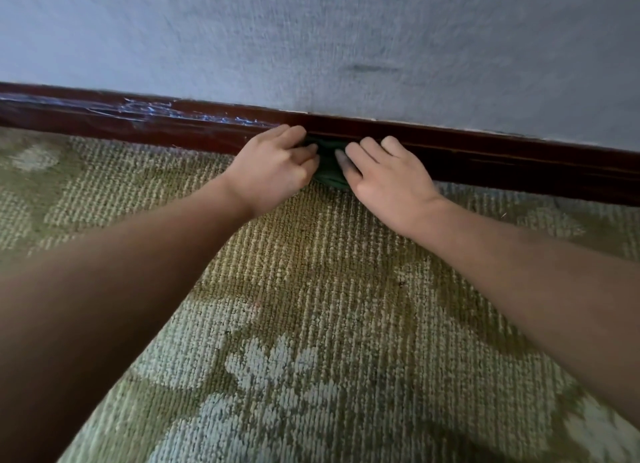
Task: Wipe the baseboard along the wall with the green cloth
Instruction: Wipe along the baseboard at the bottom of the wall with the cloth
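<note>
A dark reddish-brown baseboard point(485, 161) runs along the foot of the grey wall, sloping down to the right. A bunched green cloth point(327, 171) lies against it at mid-frame, mostly covered by both hands. My left hand point(273, 171) grips the cloth's left side with curled fingers. My right hand point(384, 177) presses on its right side, fingers fairly straight and laid against the cloth and board. To the left of the hands the baseboard shows pale scuffed streaks point(149, 111).
A green and beige patterned carpet point(311, 324) covers the floor up to the baseboard. The textured grey wall point(346, 40) above has a dark smudge at the right of centre.
</note>
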### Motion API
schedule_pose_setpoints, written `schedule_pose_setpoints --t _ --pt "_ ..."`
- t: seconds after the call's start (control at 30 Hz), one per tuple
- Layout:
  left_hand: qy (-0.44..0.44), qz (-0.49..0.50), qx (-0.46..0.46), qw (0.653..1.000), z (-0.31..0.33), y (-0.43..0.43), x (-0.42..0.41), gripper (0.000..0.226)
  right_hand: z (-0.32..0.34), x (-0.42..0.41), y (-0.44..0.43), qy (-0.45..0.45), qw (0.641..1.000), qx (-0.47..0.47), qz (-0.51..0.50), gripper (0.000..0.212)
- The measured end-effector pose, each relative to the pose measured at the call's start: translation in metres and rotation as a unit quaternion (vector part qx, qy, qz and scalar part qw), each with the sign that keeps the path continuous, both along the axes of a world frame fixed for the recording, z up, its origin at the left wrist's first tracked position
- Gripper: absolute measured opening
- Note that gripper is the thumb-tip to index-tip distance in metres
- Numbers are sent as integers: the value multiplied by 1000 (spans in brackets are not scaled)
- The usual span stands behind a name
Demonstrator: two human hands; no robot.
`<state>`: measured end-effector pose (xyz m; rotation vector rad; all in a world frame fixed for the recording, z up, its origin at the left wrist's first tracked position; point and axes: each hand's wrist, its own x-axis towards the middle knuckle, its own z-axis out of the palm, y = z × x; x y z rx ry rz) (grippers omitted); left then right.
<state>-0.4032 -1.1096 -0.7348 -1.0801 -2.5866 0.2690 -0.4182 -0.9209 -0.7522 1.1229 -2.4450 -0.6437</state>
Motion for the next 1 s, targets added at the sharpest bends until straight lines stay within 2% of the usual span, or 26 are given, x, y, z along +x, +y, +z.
schedule_pose_setpoints --t 0.1,0.27,0.33,0.47,0.63,0.83,1.0 --pt "-52 27 -30 998 -8 4 2 9 -3 1 -5 -47 998 28 -14 47" --pt "-74 67 -18 995 -5 6 3 19 4 2 -3 -102 994 36 -29 53" --pt "-80 65 3 995 -3 5 5 19 4 3 -1 -150 988 28 -28 55" --pt "-122 59 5 991 4 6 16 20 9 16 6 -190 982 0 -15 56" --pt "-102 20 0 995 11 27 30 20 21 29 29 -195 981 -6 -6 55" --pt "-32 -45 -15 998 24 47 33 13 43 38 57 -163 987 11 0 53" --pt "-24 -55 -34 998 32 45 39 16 58 46 56 -149 989 4 19 44"
